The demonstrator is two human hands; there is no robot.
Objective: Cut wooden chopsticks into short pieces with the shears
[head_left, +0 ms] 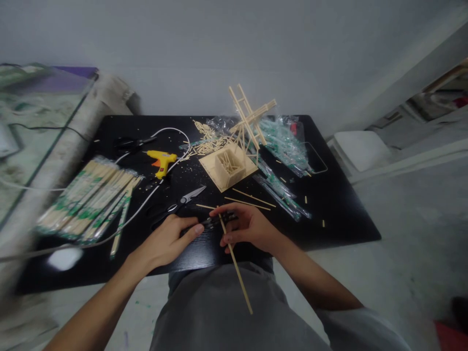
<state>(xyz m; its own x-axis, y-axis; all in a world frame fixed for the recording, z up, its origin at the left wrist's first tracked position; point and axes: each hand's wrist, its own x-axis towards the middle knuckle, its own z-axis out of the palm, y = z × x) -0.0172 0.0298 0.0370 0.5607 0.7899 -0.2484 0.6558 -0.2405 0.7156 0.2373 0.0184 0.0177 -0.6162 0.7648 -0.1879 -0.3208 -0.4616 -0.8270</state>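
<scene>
My left hand (pixel 171 239) is closed around a dark hand tool (pixel 210 222) that looks like pliers; its handles are mostly hidden in the palm. Between the fingers of my right hand (pixel 246 226) a thin wooden stick (pixel 237 270) slants down toward my lap. Its upper part crosses the tool's jaw end; whether the jaws grip it I cannot tell. Beyond my hands stands a windmill-like model (pixel 230 170) of glued sticks, with a square base, a box full of short pieces and crossed blades. Loose sticks (pixel 248 202) lie just in front of it.
On the black table (pixel 336 219) are scissors (pixel 190 196), a yellow glue gun (pixel 161 161) with a white cord, a pile of cut stick pieces (pixel 208 141), packs of wrapped chopsticks (pixel 87 200) at left, and crumpled plastic wrappers (pixel 285 146) at right. A white stool (pixel 361 148) stands beyond.
</scene>
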